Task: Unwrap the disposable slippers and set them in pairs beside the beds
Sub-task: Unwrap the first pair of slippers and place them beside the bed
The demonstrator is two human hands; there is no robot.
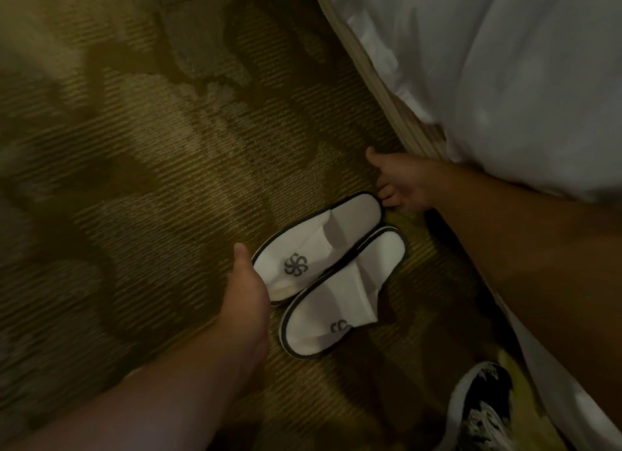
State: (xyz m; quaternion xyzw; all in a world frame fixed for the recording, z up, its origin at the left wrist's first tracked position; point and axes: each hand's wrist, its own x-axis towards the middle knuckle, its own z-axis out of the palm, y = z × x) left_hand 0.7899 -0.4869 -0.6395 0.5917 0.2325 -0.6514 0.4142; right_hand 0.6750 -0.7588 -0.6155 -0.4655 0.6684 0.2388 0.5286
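Two white disposable slippers with dark trim and a dark swirl logo lie side by side on the carpet beside the bed. The far slipper (313,248) and the near slipper (340,302) touch along their long edges, toes toward me. My left hand (247,282) rests against the toe of the far slipper, thumb up, holding nothing. At the heel end of the far slipper, my right hand (400,185) has its fingers spread and its fingertips touch the heel's rim. No wrapper is in view.
The bed (505,80) with white linen and a beige base edge fills the upper right. A patterned olive carpet (151,148) covers the floor to the left. My black-and-white shoe (484,403) stands at the lower right, close to the bed.
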